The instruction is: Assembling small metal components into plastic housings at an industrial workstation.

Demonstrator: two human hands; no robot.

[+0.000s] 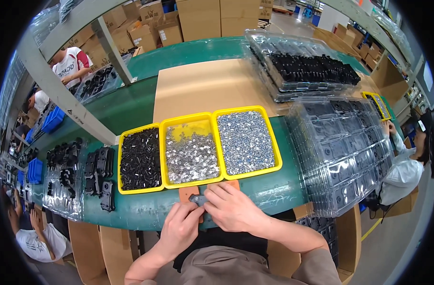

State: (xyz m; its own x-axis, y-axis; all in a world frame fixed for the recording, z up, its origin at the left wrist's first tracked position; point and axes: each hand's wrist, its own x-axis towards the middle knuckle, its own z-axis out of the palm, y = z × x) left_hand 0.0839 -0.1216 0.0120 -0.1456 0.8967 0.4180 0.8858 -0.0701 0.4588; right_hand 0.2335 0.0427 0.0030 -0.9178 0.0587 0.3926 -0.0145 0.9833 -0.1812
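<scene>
Close to the bench's front edge, a small dark grey plastic part lies between my two hands, over an orange block. My left hand pinches its near left side with thumb and fingertips. From the right, my right hand bears on the part with bunched fingers; whatever they hold is hidden. A second orange patch shows behind the right knuckles. Just beyond stand three yellow bins: one of small black pieces, one of flat silver metal pieces, one of tiny silver-blue hardware.
Dark plastic housings lie on the green bench to the left. Clear blister trays are piled at right, with filled trays behind. A metal post rises left of the bins. Co-workers sit at both sides.
</scene>
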